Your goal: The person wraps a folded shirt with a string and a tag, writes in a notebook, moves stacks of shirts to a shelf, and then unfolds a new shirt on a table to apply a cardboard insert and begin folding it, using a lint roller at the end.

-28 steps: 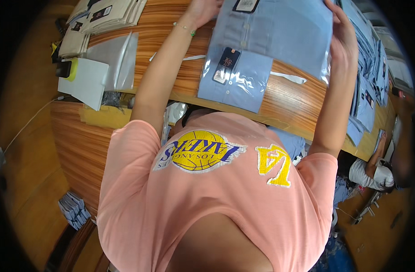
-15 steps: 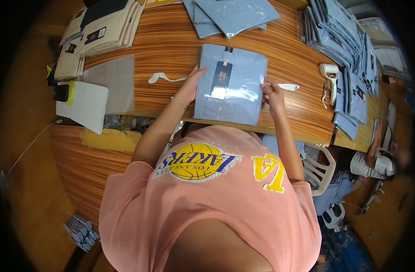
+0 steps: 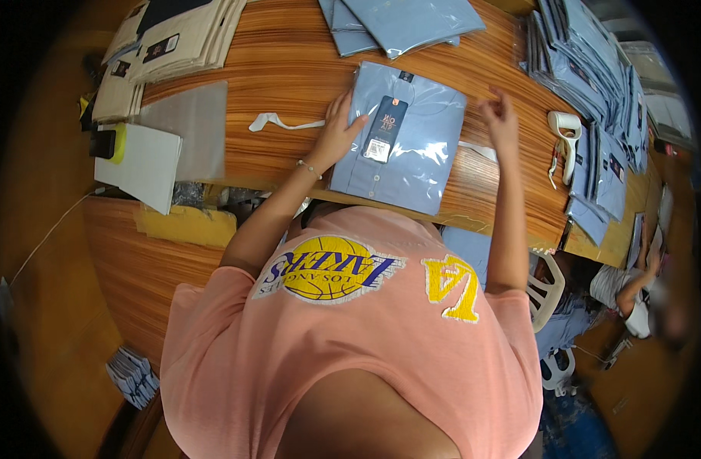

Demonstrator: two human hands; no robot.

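Head view: my left hand (image 3: pixel 338 136) on a bagged blue shirt (image 3: pixel 423 145), my right hand (image 3: pixel 502 128) free

My left hand lies at the shirt's left edge, thumb over the clear wrap; whether it grips or only steadies, I cannot tell. My right hand is just beside the right edge, not touching, fingers parted and loosely bent, nothing seen in them.

The shirt lies flat, slightly turned, at the near edge of the tabletop (image 3: pixel 289 65), directly before me, its dark tag (image 3: pixel 387 122) face up. One white strip (image 3: pixel 289 124) lies left of it and another (image 3: pixel 480 151) to its right, near my right wrist.

Beyond the shirt are more blue shirts (image 3: pixel 415 23). Over to my right I have a white roller (image 3: pixel 568 138), then a tall blue pile (image 3: pixel 572 73). To my left are clear plastic (image 3: pixel 201 126), a white board (image 3: pixel 144 168) and, farther up, a beige pile (image 3: pixel 193 50). A white chair (image 3: pixel 549 294) stands below the tabletop on my right.
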